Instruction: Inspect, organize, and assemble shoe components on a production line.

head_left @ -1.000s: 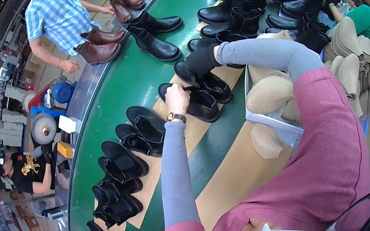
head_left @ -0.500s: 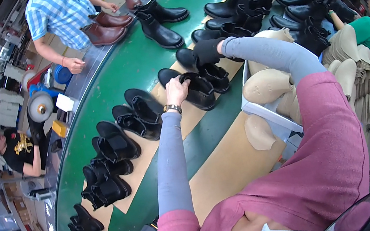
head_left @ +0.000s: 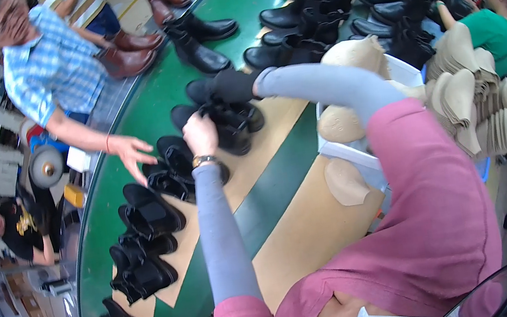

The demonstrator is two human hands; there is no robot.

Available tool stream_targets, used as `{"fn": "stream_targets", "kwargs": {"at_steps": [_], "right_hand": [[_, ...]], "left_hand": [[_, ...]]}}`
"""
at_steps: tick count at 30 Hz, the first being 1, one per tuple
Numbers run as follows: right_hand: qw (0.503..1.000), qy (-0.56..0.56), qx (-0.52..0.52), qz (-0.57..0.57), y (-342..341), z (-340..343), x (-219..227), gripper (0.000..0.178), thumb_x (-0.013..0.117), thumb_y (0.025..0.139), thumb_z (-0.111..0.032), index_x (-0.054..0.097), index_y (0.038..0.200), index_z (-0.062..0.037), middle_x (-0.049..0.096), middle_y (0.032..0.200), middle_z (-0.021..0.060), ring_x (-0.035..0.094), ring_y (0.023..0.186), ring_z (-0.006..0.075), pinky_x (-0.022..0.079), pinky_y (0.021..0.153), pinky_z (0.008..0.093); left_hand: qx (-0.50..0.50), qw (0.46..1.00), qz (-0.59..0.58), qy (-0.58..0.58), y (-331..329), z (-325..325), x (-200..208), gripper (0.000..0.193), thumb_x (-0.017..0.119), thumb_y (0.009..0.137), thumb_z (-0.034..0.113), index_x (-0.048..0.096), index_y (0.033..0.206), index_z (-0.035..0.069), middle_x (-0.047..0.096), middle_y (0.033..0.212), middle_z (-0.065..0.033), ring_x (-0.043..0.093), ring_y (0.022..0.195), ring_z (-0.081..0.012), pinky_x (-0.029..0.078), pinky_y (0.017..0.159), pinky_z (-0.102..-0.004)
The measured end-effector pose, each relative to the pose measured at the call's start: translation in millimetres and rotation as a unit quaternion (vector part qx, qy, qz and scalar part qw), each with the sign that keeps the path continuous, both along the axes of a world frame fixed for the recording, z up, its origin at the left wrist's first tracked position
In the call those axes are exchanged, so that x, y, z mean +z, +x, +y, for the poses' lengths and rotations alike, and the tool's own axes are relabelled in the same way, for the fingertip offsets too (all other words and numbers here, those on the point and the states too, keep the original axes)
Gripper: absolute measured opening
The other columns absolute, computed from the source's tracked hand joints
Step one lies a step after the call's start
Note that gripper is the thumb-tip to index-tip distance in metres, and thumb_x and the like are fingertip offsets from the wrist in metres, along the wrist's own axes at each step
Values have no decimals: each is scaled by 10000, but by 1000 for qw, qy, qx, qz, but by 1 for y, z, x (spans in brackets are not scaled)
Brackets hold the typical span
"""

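A pair of black ankle boots stands between my hands at the middle of the green table. My bare left hand (head_left: 200, 133), with a watch at the wrist, is closed on the nearer boot (head_left: 236, 140). My right hand (head_left: 233, 87), in a black glove, is on the farther boot (head_left: 254, 116); its dark fingers blend into the leather but look closed around it. Just left of my left hand stands another pair of black boots (head_left: 169, 183). A co-worker's open hand (head_left: 131, 154) hangs above that pair.
Brown paper (head_left: 302, 223) lies along the green table (head_left: 273, 201). On my right a white box (head_left: 351, 155) holds beige shoe-shaped forms, with more forms stacked (head_left: 453, 89) beyond it. Black boots (head_left: 143, 209) stand in rows, and brown boots (head_left: 127, 60) stand at the far edge.
My hands and the pair of boots have shifted left, toward the neighbouring pair. The co-worker in the checked shirt has leaned in and stretched a hand over the boots. The view has shifted slightly.
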State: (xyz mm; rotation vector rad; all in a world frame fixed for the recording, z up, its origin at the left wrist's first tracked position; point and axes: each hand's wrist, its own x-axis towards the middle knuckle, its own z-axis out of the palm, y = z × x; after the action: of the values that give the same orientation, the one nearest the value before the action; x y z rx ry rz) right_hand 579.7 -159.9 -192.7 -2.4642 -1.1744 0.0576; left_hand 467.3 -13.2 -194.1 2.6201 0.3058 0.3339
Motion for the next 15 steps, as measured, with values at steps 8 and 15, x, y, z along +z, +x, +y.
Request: {"fn": "stream_targets", "kwargs": {"at_steps": [8, 15], "right_hand": [[989, 65, -77, -109, 31, -63, 38, 225, 576, 777, -172, 671, 967, -95, 669, 878, 170, 655, 847, 364, 509, 750, 461], [868, -357, -332, -96, 104, -232, 49, 315, 687, 676, -271, 729, 910, -64, 703, 877, 180, 689, 811, 337, 546, 750, 428]], "left_hand": [[-123, 972, -194, 37, -87, -36, 23, 528, 643, 867, 183, 456, 1325, -3, 453, 1336, -236, 420, 1228, -399, 364, 1033, -469], [-175, 984, -10, -43, -261, -74, -43, 526, 674, 819, 118, 486, 1303, 37, 431, 1343, -216, 387, 1251, -419, 331, 1041, -521]]}}
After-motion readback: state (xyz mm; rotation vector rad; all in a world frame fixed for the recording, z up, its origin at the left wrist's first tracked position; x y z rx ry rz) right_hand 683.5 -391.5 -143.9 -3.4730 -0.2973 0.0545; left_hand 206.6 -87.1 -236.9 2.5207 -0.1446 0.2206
